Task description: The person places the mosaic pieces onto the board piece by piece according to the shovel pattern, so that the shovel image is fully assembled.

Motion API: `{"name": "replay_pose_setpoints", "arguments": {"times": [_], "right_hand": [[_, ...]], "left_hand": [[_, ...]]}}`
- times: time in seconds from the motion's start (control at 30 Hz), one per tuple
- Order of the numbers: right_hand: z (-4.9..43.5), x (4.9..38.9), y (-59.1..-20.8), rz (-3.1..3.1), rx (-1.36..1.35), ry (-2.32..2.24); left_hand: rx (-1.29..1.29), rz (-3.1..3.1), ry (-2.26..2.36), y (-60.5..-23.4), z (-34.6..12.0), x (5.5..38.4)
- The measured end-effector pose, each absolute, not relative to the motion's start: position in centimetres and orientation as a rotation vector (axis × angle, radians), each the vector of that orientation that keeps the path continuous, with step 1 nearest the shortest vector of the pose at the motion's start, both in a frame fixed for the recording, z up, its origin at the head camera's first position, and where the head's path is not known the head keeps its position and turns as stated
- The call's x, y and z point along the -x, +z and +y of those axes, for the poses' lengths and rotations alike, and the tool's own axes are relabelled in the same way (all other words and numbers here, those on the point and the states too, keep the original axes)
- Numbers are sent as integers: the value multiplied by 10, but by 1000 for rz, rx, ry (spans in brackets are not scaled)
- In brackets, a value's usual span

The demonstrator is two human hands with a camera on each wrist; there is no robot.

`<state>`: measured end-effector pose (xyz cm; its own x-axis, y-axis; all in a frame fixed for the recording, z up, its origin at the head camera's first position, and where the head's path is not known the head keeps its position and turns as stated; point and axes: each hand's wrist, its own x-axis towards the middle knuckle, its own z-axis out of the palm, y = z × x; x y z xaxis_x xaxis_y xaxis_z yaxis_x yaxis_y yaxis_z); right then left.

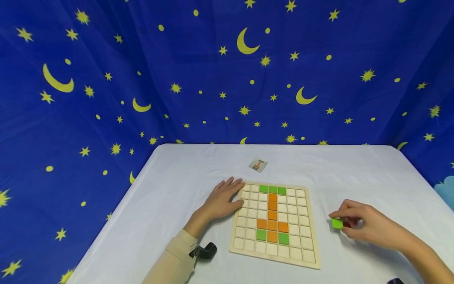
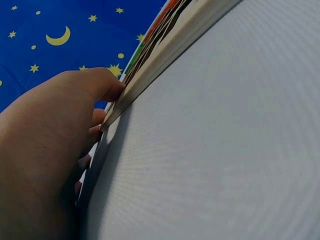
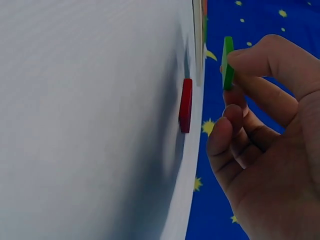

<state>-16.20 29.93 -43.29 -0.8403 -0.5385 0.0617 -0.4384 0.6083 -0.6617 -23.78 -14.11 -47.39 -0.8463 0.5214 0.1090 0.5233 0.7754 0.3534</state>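
A wooden grid board (image 1: 274, 258) lies on the table, with orange tiles (image 1: 272, 225) in a column and a short crossing row. Three green tiles (image 1: 272, 189) fill part of its far row; two more flank the column's near end. My left hand (image 1: 221, 199) rests with outstretched fingers at the board's left edge, its thumb touching the rim in the left wrist view. Right of the board, my right hand (image 1: 372, 225) pinches a bright green tile (image 3: 228, 64) between thumb and fingers, raised off the table. Below it a red tile (image 3: 185, 106) lies on the cloth, partly hidden in the head view.
A small card (image 1: 258, 165) printed with a grid pattern lies beyond the board. White cloth (image 1: 191, 169) covers the table. A blue curtain (image 1: 213, 51) with yellow moons and stars hangs behind and at the sides. A black wrist device (image 1: 205, 251) sits by the left sleeve.
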Motion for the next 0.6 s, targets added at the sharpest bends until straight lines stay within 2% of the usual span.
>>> {"name": "replay_pose_setpoints", "arguments": {"times": [0.6], "right_hand": [[261, 176, -431, 2708, 848, -952]], "left_hand": [[874, -2950, -600, -473, -141, 237]]}}
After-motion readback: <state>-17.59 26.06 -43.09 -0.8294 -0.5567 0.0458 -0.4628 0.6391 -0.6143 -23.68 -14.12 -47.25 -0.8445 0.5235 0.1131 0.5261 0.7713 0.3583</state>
